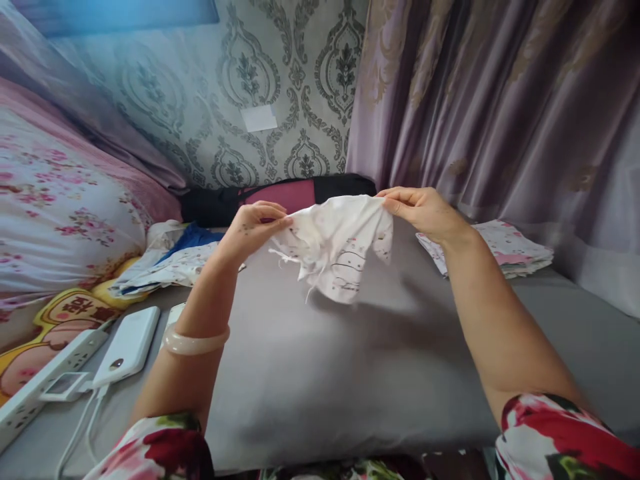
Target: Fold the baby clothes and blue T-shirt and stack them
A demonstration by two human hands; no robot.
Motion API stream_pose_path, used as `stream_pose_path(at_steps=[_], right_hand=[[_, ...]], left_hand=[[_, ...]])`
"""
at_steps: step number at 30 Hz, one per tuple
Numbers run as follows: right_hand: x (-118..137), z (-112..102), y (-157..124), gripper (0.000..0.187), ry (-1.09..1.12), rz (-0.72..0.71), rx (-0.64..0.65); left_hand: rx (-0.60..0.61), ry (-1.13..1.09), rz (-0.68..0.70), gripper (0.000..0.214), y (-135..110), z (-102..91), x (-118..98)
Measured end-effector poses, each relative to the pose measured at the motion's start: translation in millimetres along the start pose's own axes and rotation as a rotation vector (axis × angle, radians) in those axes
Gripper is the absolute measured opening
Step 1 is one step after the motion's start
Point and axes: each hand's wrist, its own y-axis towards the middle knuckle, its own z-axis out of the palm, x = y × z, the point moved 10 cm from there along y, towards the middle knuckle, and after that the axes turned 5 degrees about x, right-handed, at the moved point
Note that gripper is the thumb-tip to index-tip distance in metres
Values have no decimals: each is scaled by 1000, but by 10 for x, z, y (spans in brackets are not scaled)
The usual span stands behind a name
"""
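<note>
Stretched between my two hands is a small white baby shirt (345, 247) with a printed cartoon face and thin ties dangling from its left side. My left hand (257, 227) pinches one upper edge between thumb and fingers. At the opposite upper corner, my right hand (420, 210) has its fingers closed on the fabric. The shirt hangs in the air, its lower part loose and creased, above a grey sheet (320, 373). A pale bangle (195, 341) circles my left wrist.
Folded clothes (515, 247) are stacked at the right; rumpled clothes (170, 267) lie at the left. Nearer are a white power bank (130, 343), a power strip (55, 380) and cables. A black and maroon bundle (285, 193) lies along the wall, beside a curtain (475, 107).
</note>
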Motion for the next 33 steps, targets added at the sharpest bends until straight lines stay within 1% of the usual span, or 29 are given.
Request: stream_pose_path(at_steps=[2,3,7,9,11,13,15,17,18,19,21,22,23,24,26,27,28,30,31,33], right_hand=[[-35,-5,2,35,4,3,3],[-61,-11,5,37,-4,12,2],[-101,-34,12,37,-29,7,1],[-113,-45,17,36,-31,4,1],[-128,-74,29,36,-40,0,-21],[-124,-136,40,35,-32,-28,-86],[-121,-192,41,35,-26,-45,-153],[-118,-193,30,35,-42,-34,-162],[-114,-169,21,36,-46,-21,-136],[-110,-128,10,37,-41,-6,-87],[-101,-33,-20,41,-7,27,33],[-94,-4,-35,42,7,40,76],[-86,1,-45,42,6,49,93],[-75,-21,-49,40,-10,51,79],[-60,-67,-43,37,-53,47,30],[-66,-45,-38,35,-62,51,43],[-83,6,-34,35,-56,59,82],[-132,123,-38,37,-18,83,172],[-161,146,-41,38,-8,96,184],[-209,103,-39,39,-22,115,125]], left_hand=[[46,-95,17,32,-6,57,-4],[42,-116,14,31,-6,62,8],[20,-33,-8,30,7,69,64],[-5,-91,11,29,19,47,77],[-44,-121,24,28,36,6,108],[-102,-84,32,25,51,-51,147],[-194,-40,46,23,46,-138,158],[-267,-13,57,23,17,-211,122],[-260,-6,54,23,9,-211,92],[-215,-15,42,23,9,-179,64],[-76,-82,-11,25,13,-67,35],[-15,-125,-53,26,10,-15,41],[23,-153,-99,28,6,20,60],[29,-157,-141,30,1,25,86],[-11,-119,-189,33,-1,-8,133],[-16,-110,-196,33,0,-6,149],[-3,-128,-194,34,3,16,161],[69,-224,-188,35,2,110,184],[108,-267,-193,35,-2,157,201],[123,-288,-206,35,-6,183,246]])
